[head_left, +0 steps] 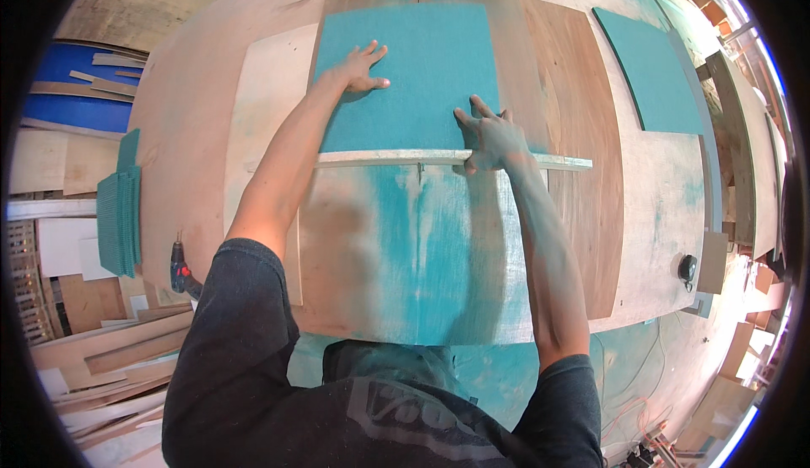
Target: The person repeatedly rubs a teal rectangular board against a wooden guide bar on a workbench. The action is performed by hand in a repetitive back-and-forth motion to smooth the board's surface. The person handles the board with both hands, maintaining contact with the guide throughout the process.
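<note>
A flat teal panel (413, 72) lies on wooden boards in the middle of the large worktable. My left hand (359, 72) rests on its upper left part, fingers spread. Near the panel's lower right corner is my right hand (494, 135), its fingers apart and touching the teal surface, its thumb down by a pale wooden strip (380, 158). The strip runs crosswise along the panel's near edge. Nearer to me, a teal-stained wooden board (405, 249) extends to the table's front edge.
Another teal panel (650, 67) lies at the right, with a small black object (688, 267) nearer me. On the left are a stack of teal pieces (118, 215) and a cordless drill (181, 270). Wood offcuts (126, 358) pile up beyond the table's left side.
</note>
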The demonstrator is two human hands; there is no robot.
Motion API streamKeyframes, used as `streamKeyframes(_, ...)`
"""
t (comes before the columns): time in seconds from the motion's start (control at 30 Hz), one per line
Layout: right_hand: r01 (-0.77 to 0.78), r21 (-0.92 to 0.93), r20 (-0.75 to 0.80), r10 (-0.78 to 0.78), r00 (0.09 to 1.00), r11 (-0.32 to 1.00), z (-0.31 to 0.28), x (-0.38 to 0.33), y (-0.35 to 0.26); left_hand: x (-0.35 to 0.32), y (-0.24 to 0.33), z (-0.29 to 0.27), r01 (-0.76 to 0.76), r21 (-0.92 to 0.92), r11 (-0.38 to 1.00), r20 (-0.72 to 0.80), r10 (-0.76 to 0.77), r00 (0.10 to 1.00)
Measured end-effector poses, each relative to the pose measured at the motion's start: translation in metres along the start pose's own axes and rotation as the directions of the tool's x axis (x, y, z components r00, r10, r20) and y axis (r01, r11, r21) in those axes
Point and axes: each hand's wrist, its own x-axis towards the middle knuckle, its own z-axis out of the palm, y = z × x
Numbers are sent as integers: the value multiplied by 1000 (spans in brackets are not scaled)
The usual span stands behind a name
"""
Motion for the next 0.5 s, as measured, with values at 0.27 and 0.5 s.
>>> streamKeyframes(0.27, -62, 49, 28, 61, 998, 997, -35, 82, 25, 82, -21, -42, 54, -27, 998, -30, -55, 998)
streamKeyframes(0.5, -82, 30, -82, 84, 993, 996, -20, 75, 36, 88, -16, -47, 84, 21, 996, -24, -83, 996)
